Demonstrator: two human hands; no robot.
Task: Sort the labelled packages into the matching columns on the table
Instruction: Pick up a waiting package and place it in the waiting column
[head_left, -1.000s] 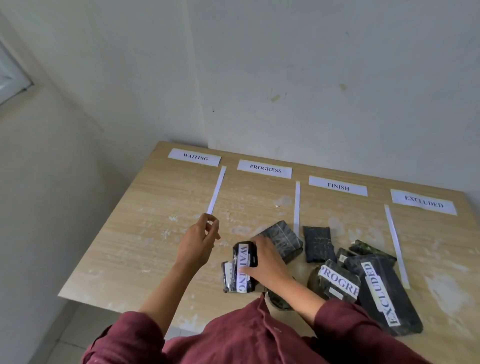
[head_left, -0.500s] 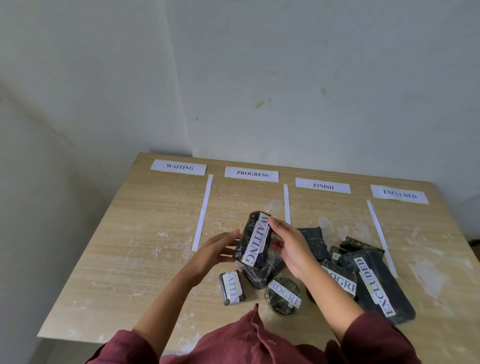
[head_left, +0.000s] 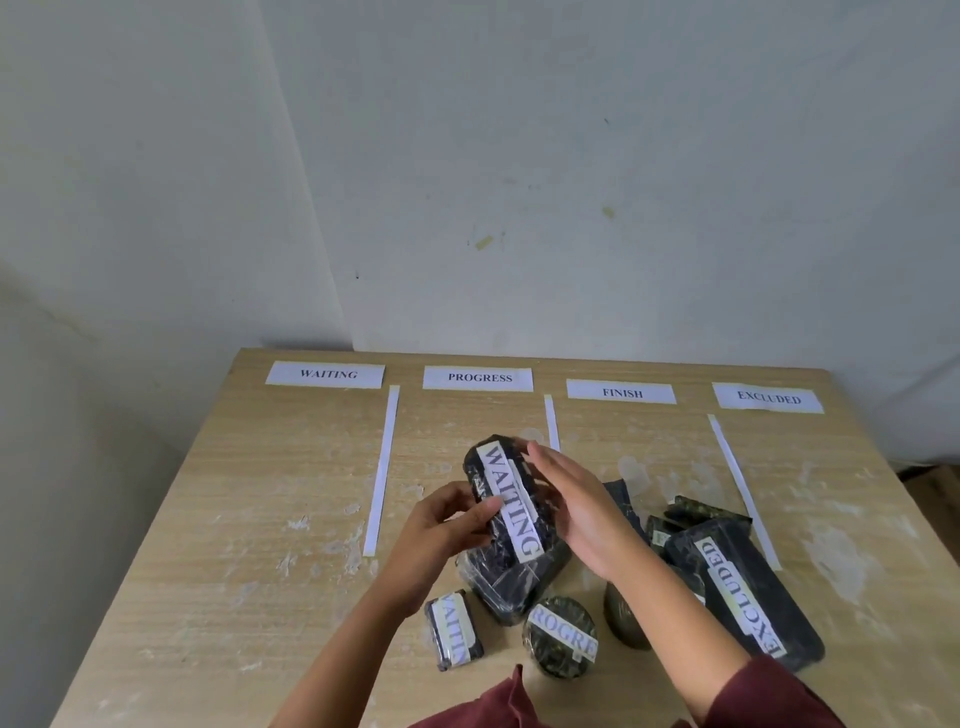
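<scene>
The long black package (head_left: 506, 501) with the WAITING strip is held up off the table (head_left: 218, 545), label turned toward the wearer — a hold that seems meant for reading the word before choosing a column; it hangs over the PROGRESS lane, just right of the white divider strip (head_left: 382, 467), so the WAITING column (head_left: 326, 374) lies to its left and is bare. The left hand (head_left: 447, 530) grips the package's left edge, thumb across the front and touching the label, fingers curled behind; the right hand (head_left: 576, 512) is flat and open along the right side, fingers straight and together — whether the palm presses the wrap or only steadies it I cannot tell. Both forearms rise from the lower edge and converge on the package. Below it lies the unsorted heap: a small WAITING packet (head_left: 454, 631), a round PROGRESS packet (head_left: 561, 636), a long EXCLUDED package (head_left: 743, 595); these still need sorting, I judge.
</scene>
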